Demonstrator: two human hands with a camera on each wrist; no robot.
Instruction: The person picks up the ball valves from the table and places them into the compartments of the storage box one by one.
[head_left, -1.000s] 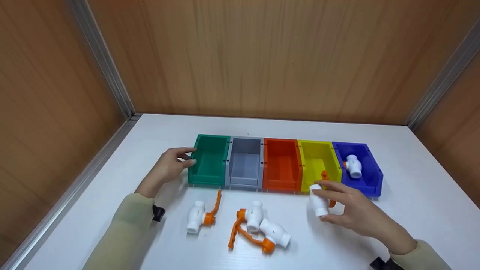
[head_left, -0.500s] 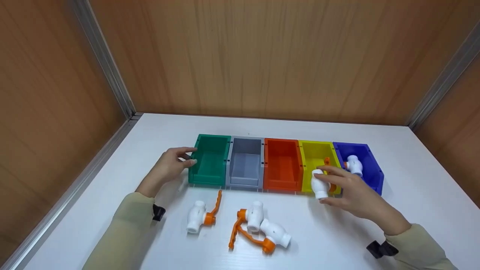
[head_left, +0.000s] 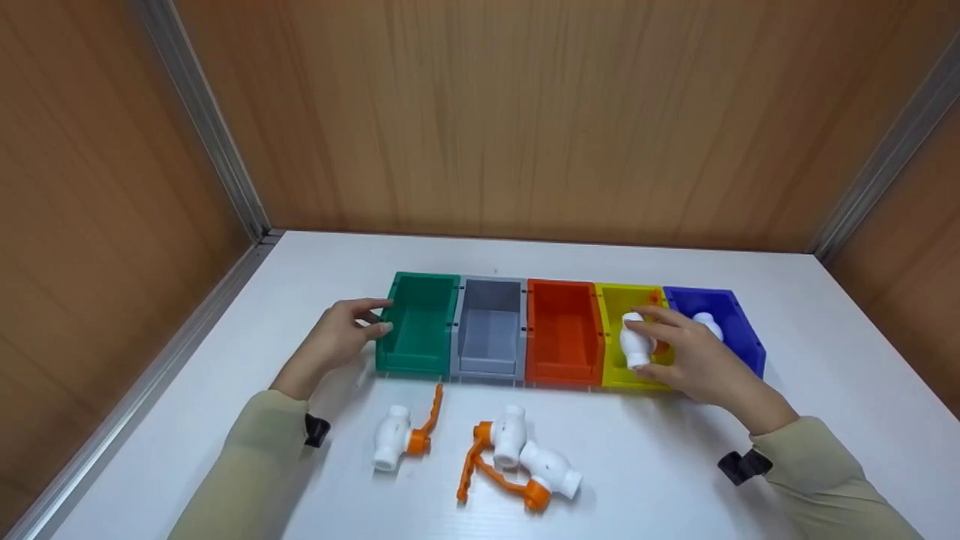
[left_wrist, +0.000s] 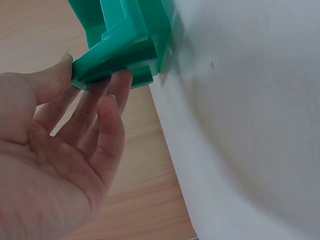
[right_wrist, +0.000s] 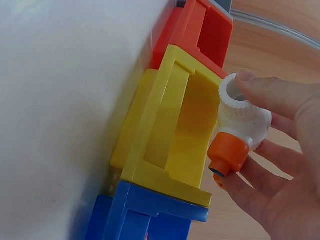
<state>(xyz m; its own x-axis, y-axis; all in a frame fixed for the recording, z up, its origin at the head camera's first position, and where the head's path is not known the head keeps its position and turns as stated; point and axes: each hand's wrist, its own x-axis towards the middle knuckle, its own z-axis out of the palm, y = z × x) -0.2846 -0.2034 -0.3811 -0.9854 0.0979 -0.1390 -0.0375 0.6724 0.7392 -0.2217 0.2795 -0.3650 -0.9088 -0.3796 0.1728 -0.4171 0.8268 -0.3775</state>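
Note:
A white ball valve (head_left: 636, 341) with an orange handle is held between the thumb and fingers of my right hand (head_left: 694, 356), over the yellow bin (head_left: 615, 375). The right wrist view has the valve's ribbed end and orange collar (right_wrist: 229, 150) at the bin's open top, the thumb on the white end. At the left end of the row, my left hand (head_left: 334, 341) grips the side rim of the green bin (head_left: 412, 364), thumb on the edge and fingers against the outer wall (left_wrist: 137, 57). Another white valve (head_left: 707, 324) lies in the blue bin (head_left: 739, 330), partly hidden by my right hand.
Grey (head_left: 491, 367) and red (head_left: 564, 373) bins stand between green and yellow. In front lie a valve (head_left: 391, 439) on the left and two more, one upright-facing (head_left: 510, 435) and one slanted (head_left: 551, 469), their handles crossing. Wooden walls (head_left: 525, 120) enclose the white table (head_left: 675, 487).
My right hand has carried the valve from in front of the yellow bin forward to over it. The left hand keeps its place on the green bin.

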